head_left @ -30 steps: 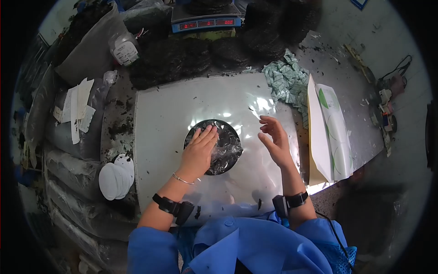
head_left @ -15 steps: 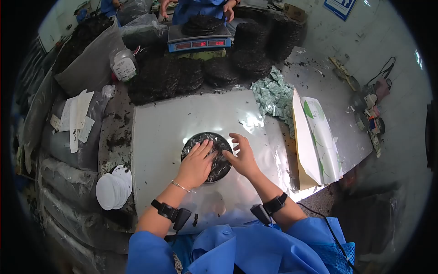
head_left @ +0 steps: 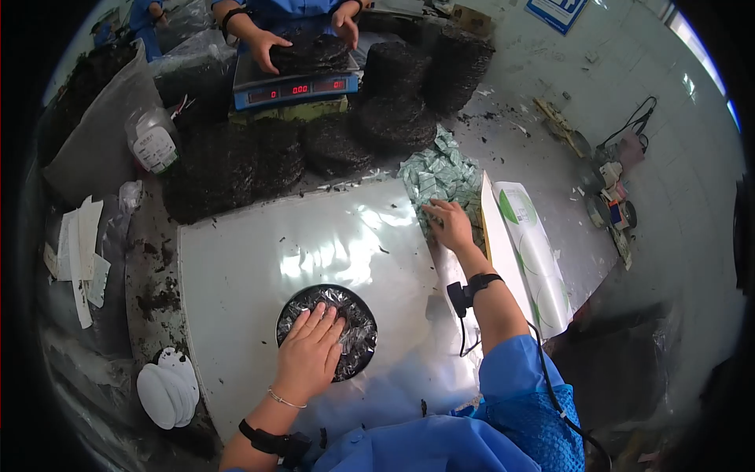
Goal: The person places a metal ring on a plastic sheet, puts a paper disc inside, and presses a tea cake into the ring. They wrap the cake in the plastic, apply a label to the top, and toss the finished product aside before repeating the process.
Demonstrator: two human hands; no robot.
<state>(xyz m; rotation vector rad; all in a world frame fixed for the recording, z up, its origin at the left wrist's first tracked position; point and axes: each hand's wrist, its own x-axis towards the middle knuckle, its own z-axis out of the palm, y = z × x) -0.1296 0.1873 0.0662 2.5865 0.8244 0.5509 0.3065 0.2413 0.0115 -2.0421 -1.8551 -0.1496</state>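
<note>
A round black dish (head_left: 372, 346) with dark material under crinkled clear film sits on the pale board (head_left: 228, 283). My left hand (head_left: 311, 346) lies flat on the film, fingers spread. To the upper right, my right hand (head_left: 452, 224) reaches the near edge of a heap of small green-and-white packets (head_left: 440, 173). Its fingers are bent and somewhat apart; whether a packet is between them is too small to tell.
Stacks of dark round cakes (head_left: 338, 145) line the board's far side. A co-worker's hands hold dark cakes on a blue scale (head_left: 295, 90). White discs (head_left: 167, 389) lie left, a green-patterned roll (head_left: 535, 252) right, a labelled jar (head_left: 153, 145) back left.
My right hand has left the dish and moved up and right to the packets. My left hand stays on the dish. The co-worker's hands have come down to the dark cakes. The view has shifted.
</note>
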